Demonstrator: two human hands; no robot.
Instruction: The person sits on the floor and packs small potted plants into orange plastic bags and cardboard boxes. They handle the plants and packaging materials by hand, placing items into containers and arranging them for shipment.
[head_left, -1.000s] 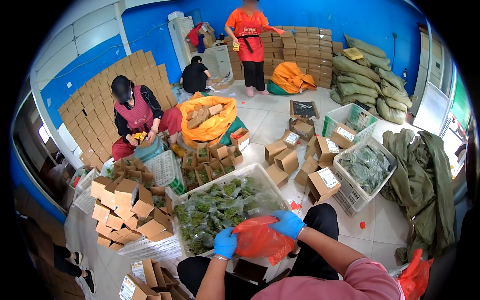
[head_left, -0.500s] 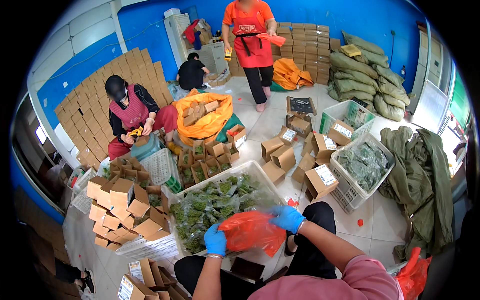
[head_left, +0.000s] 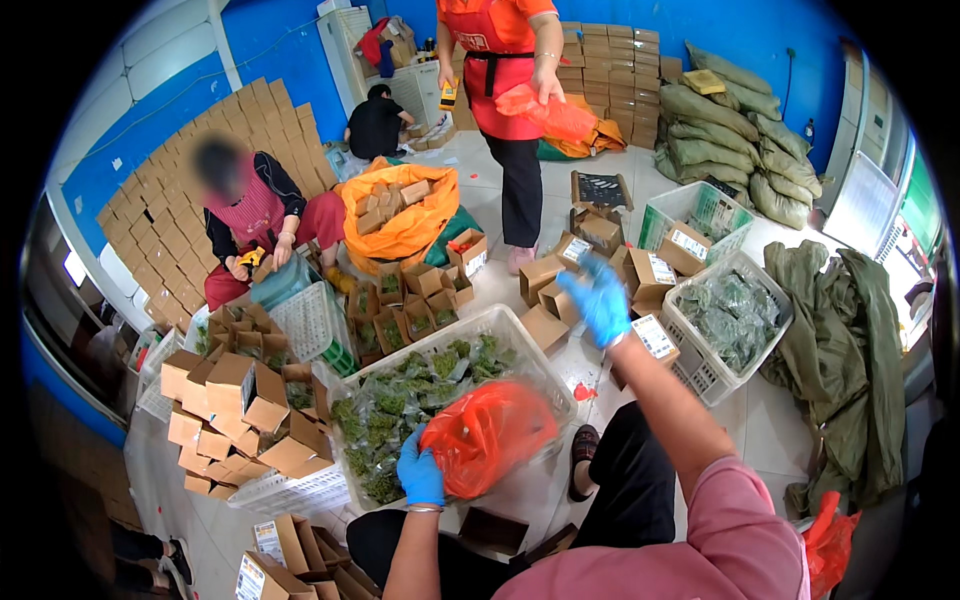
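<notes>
In a blue glove, my left hand (head_left: pixel 421 472) is closed on the edge of a thin red plastic bag (head_left: pixel 492 438), which billows out to the right. The bag hangs over a white plastic crate (head_left: pixel 548 365) packed with small green plants (head_left: pixel 400 402) in clear wrapping. My right hand (head_left: pixel 598 300), also gloved in blue, is raised beyond the crate with its fingers spread and somewhat blurred. It holds nothing that I can see. Behind it are cardboard boxes (head_left: pixel 540 322), several with white labels; whether it touches one I cannot tell.
Open boxes (head_left: pixel 240 385) are heaped on the left. Another crate (head_left: pixel 735 325) of wrapped plants stands at right beside green sheeting (head_left: pixel 835 370). A person in a red apron (head_left: pixel 500 85) stands ahead; another (head_left: pixel 250 215) sits at left near an orange sack (head_left: pixel 400 225).
My right hand has let go of the red bag and moved up and away toward the boxes. My left hand still grips the bag. The apron-wearing person has come closer.
</notes>
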